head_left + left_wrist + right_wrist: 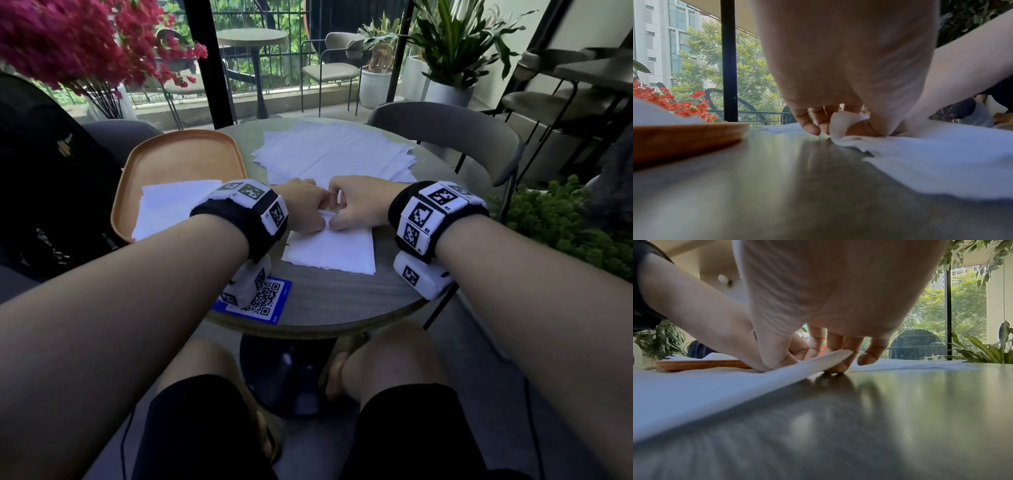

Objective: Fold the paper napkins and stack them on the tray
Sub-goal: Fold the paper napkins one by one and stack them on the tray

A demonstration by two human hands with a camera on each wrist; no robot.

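Napkin (330,250) far edge pinched by left hand (303,207) and right hand (358,202).

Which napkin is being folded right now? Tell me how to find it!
Start at the round grey table and look at its near side, between the orange tray on the left and the loose pile of open napkins farther back. The napkin being folded lies alone there. It is the only one both hands, left hand and right hand, are pinching at its far edge.
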